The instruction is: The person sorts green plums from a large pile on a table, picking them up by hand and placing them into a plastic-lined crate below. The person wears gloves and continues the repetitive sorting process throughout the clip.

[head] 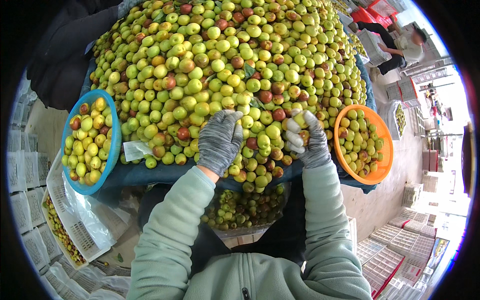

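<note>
A broad heap of green jujubes (210, 71), some blushed red-brown, covers the table in front of me. My left hand (220, 141), in a grey knit glove, rests palm down at the heap's near edge. Its fingertips reach among the fruit, and whatever lies under them is hidden. To the right, my right hand (314, 144) is turned partly palm up, its pale-coated fingers curled around a yellow-green jujube (301, 120). A browner jujube (304, 137) shows against the same palm. The fingers of this hand are slightly blurred.
A blue basket (117, 138) of jujubes stands left, an orange basket (387, 150) right. A white slip (135, 150) lies by the heap. Below the table edge, a container holds more jujubes (243, 210). A white crate (80, 225) stands lower left. Another person (408, 48) sits far right.
</note>
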`<state>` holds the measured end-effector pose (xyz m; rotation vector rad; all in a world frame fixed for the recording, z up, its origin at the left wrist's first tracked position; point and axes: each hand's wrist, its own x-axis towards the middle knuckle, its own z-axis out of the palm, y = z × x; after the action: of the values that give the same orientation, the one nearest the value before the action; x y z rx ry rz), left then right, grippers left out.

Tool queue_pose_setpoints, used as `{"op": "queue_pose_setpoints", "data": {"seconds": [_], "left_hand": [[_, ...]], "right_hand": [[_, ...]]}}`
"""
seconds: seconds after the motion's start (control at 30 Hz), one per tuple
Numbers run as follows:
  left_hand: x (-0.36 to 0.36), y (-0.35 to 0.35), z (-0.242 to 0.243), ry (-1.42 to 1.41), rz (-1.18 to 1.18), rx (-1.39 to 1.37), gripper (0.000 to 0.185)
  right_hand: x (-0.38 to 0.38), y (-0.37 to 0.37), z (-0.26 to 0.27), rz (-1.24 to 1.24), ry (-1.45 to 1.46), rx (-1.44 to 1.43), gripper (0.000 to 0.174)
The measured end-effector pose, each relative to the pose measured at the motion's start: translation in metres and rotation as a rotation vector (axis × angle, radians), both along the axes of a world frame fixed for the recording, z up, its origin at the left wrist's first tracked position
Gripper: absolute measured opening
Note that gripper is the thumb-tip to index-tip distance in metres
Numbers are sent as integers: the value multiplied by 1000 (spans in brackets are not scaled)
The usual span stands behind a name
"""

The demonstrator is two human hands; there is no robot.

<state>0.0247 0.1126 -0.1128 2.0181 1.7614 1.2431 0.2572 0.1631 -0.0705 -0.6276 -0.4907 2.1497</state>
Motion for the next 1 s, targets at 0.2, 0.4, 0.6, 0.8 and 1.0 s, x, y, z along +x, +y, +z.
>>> {"op": "queue_pose_setpoints", "data": {"seconds": [0.2, 0.4, 0.6, 0.8, 1.0], "left_hand": [[2, 1, -1, 28, 7, 51, 21], [3, 1, -3, -4, -12, 24, 22], [5, 3, -5, -68, -24, 20, 20], [6, 5, -4, -58, -16, 21, 20], [4, 5, -4, -19, -27, 63, 21]], "right_hand": [[91, 15, 2, -327, 311, 25, 20], [192, 15, 10, -961, -1057, 301, 48], [190, 13, 23, -571, -2155, 112, 51], [112, 33, 13, -504, -1351, 793, 38], [4, 54, -27, -300, -1671, 1016, 41]]}}
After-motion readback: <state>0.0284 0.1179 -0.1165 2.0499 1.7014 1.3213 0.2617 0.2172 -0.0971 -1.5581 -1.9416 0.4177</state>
